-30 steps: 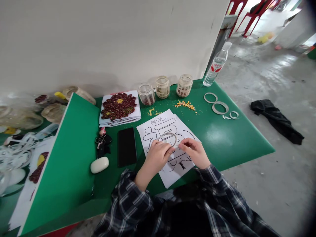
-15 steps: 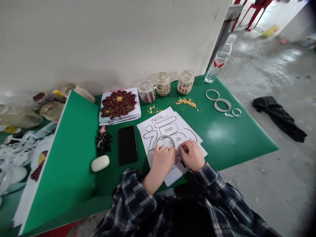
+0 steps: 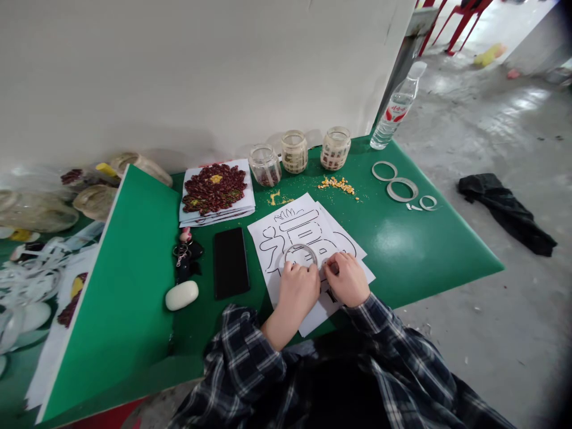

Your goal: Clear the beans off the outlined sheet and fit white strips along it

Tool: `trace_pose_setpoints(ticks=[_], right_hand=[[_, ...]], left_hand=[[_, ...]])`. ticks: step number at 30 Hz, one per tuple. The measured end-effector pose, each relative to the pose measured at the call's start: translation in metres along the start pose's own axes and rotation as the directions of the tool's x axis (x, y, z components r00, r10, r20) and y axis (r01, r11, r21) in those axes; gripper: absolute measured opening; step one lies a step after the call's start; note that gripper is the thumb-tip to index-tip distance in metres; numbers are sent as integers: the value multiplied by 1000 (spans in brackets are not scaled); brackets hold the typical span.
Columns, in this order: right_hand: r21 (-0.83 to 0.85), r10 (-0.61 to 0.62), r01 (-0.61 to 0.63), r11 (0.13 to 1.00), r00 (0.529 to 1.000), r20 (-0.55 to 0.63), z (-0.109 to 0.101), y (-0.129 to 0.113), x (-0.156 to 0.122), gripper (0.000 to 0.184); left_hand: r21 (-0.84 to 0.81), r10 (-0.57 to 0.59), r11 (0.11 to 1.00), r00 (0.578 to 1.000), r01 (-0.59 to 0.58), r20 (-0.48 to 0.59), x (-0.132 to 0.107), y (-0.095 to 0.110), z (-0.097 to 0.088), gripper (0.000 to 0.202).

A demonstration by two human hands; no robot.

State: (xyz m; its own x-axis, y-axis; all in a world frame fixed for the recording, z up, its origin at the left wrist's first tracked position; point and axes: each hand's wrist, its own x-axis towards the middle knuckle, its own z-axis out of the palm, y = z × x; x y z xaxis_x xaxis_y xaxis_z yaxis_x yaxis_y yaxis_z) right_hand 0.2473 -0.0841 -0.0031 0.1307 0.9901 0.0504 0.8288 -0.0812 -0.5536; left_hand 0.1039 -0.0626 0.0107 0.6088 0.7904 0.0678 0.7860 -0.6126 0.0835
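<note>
A white sheet with a black outlined character (image 3: 304,232) lies on the green table (image 3: 402,244). A roll of tape (image 3: 300,254) lies flat on the sheet. My left hand (image 3: 298,290) rests on the near edge of the roll, fingers curled over it. Just to its right, my right hand (image 3: 346,279) presses its closed fingertips onto the paper, pinching something too small to make out. Both arms wear dark plaid sleeves.
A black phone (image 3: 231,262), keys (image 3: 185,259) and a white oval case (image 3: 181,295) lie left of the sheet. Behind are a bean-covered flower picture (image 3: 215,188), three glass jars (image 3: 294,152), scattered corn kernels (image 3: 338,185), more tape rolls (image 3: 402,190) and a water bottle (image 3: 397,109).
The roll has been lowered from a tilted hold onto the sheet. Both hands came down and closer together on the paper. In the last half second they barely moved.
</note>
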Motion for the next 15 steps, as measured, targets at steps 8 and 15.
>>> trace_pose_setpoints(ticks=[8,15], right_hand=[[251,134,-137,958,990,29,-5,12,3,9],[180,80,-92,979,994,76,-6,7,6,3]], left_hand=[[-30,-8,1000,1000,9,15,0,0,2,25],[-48,-17,999,999,19,43,0,0,-1,26]])
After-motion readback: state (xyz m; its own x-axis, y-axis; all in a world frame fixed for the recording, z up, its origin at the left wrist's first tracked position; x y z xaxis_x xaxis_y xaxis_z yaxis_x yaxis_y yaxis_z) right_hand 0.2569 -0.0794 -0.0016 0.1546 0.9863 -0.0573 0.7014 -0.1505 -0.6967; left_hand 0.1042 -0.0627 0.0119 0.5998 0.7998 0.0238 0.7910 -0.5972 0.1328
